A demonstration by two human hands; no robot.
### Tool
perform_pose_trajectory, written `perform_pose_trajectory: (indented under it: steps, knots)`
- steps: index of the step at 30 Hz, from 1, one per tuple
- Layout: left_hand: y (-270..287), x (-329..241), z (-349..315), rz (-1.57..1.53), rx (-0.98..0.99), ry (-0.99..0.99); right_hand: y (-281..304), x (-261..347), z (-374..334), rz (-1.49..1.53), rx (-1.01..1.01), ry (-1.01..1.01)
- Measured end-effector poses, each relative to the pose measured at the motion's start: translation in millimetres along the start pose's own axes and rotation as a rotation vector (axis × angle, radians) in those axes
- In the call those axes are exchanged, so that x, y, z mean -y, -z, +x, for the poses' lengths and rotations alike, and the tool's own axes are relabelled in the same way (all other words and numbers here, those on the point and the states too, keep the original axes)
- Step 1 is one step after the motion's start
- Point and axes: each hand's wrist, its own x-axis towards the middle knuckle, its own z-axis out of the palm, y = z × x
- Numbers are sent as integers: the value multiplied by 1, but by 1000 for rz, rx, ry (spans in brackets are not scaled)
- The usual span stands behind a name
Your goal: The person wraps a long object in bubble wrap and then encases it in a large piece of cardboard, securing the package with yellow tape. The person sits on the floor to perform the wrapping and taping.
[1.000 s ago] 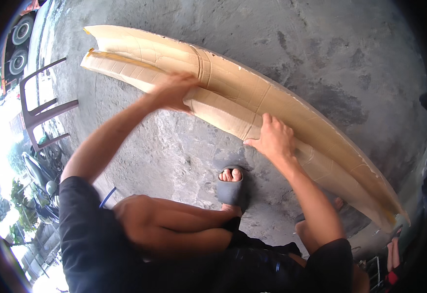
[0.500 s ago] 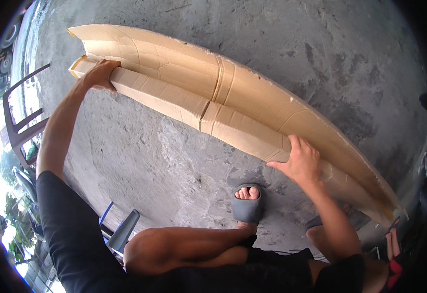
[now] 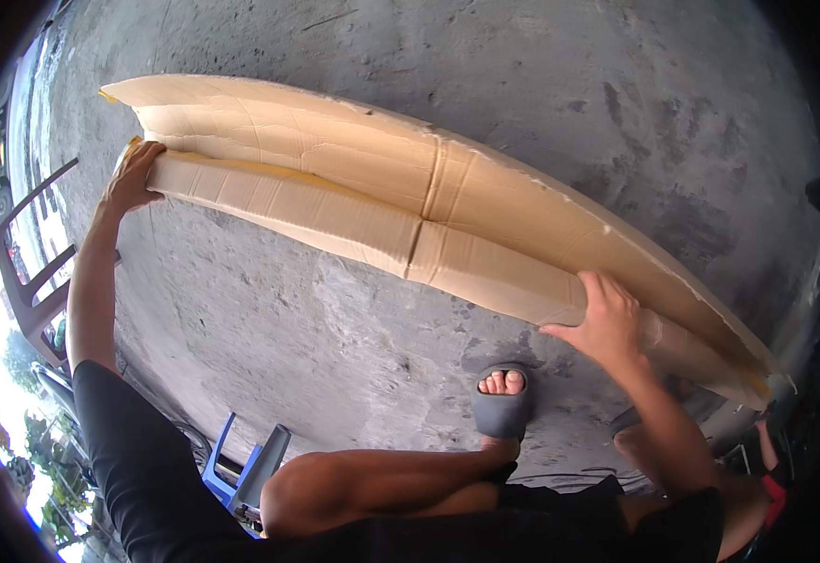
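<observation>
A long sheet of brown cardboard [image 3: 504, 211] stretches across the view from the far left to the near right, over the concrete floor. Its near side is folded up into a narrow flap, with a crease across the middle. My left hand [image 3: 134, 178] is closed round the flap at its far left end, fingers over the top and thumb beneath. Toward the right, my right hand [image 3: 607, 319] grips the same flap, fingers over its upper edge and thumb along the near side. Bits of yellowish tape show at the left corners.
My foot in a grey slipper [image 3: 501, 403] rests on the concrete floor [image 3: 335, 347] below the cardboard. A brown plastic chair [image 3: 30, 291] stands at the left. Beside my knee is a blue and grey stool-like thing [image 3: 250, 469]. At the lower right, part of another person [image 3: 768, 455] shows.
My left hand has slid left along the flap to nearer its end. The right hand keeps its hold. The whole view has shifted slightly.
</observation>
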Motion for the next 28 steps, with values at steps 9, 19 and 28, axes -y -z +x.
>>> perform_pose_trajectory:
  steps: [9, 19, 28]
  knots:
    - [2, 9, 32, -77, 194, 97, 0, -1, 0, 0, -13, -13]
    - [2, 8, 40, 47, 218, 127, 2, -1, 1, 6, -33, 49]
    - [-58, -9, -3, 411, -220, 327, 28, -10, 20, 35, 254, -3]
